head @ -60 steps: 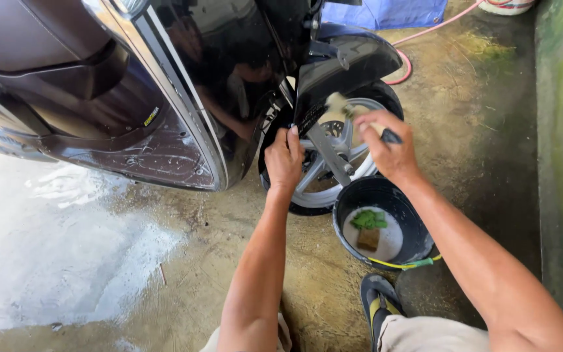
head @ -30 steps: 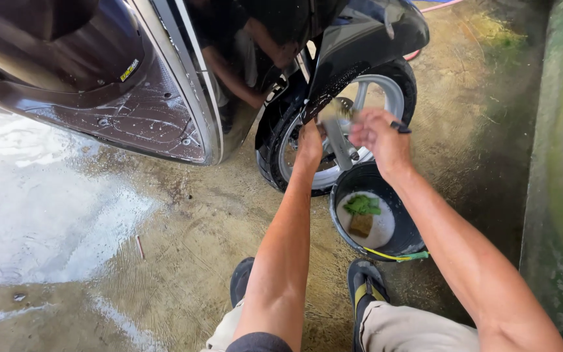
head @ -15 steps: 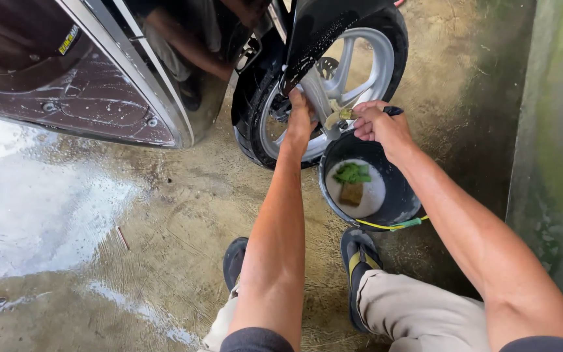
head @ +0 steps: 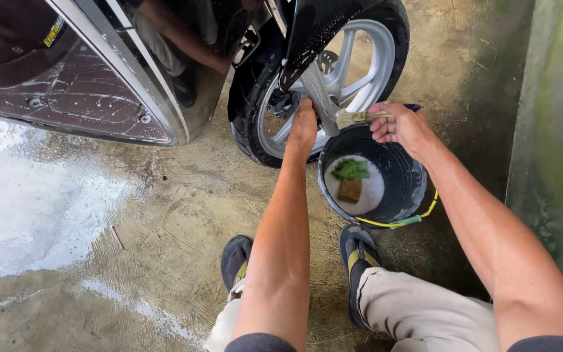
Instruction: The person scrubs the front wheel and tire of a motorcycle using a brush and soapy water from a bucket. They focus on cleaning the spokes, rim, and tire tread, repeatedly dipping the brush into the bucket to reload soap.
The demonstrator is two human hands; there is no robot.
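Note:
A dark scooter's front wheel [head: 333, 72] with a silver spoked rim stands on wet concrete in front of me. My left hand [head: 303, 124] rests against the lower rim and tyre, fingers together, holding nothing that I can see. My right hand [head: 402, 127] grips a small paintbrush [head: 353, 118] whose pale bristles touch the silver fork leg. Just below both hands sits a black bucket [head: 408, 189] with a yellow handle, holding foamy water, a green cloth [head: 350, 170] and a brown sponge [head: 350, 190].
The scooter's glossy dark body panel [head: 99, 72] fills the upper left, speckled with suds. Soapy water pools on the concrete [head: 27, 215] at the left. A mossy wall [head: 558, 130] runs along the right. My sandalled feet [head: 358, 261] are planted beneath the bucket.
The view has drifted so wheel and bucket sit higher and closer. My right hand has lowered the brush from the upper rim to the fork leg. My left hand stays on the wheel.

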